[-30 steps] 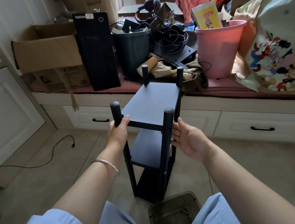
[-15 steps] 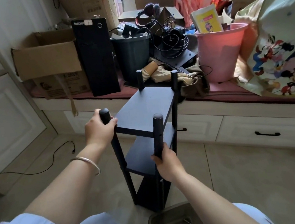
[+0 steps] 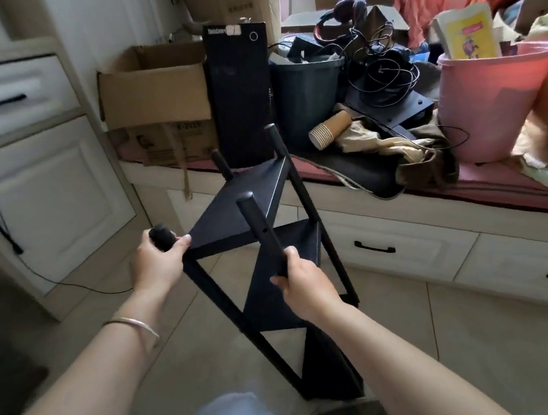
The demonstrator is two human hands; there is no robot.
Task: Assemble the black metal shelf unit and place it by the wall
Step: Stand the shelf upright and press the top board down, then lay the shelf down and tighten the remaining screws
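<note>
The black metal shelf unit (image 3: 250, 196), with three shelves and four round posts, is tilted to the left in front of me above the tiled floor. My left hand (image 3: 158, 259) grips the top of the near left post. My right hand (image 3: 305, 288) grips the near right post a little below the top shelf. The foot of the unit is low in the view, by my knees; whether it touches the floor is unclear.
A window bench (image 3: 469, 180) with drawers runs behind the shelf, piled with a cardboard box (image 3: 155, 94), a black computer tower (image 3: 240, 87), a dark bin (image 3: 307, 96), cables and a pink bucket (image 3: 491, 101). A white cabinet (image 3: 42, 187) stands left. A cable (image 3: 68, 284) trails on the floor.
Both hands went from open beside the posts to gripping them. The shelf has since swung and tilted to the left, and the view has turned left with it.
</note>
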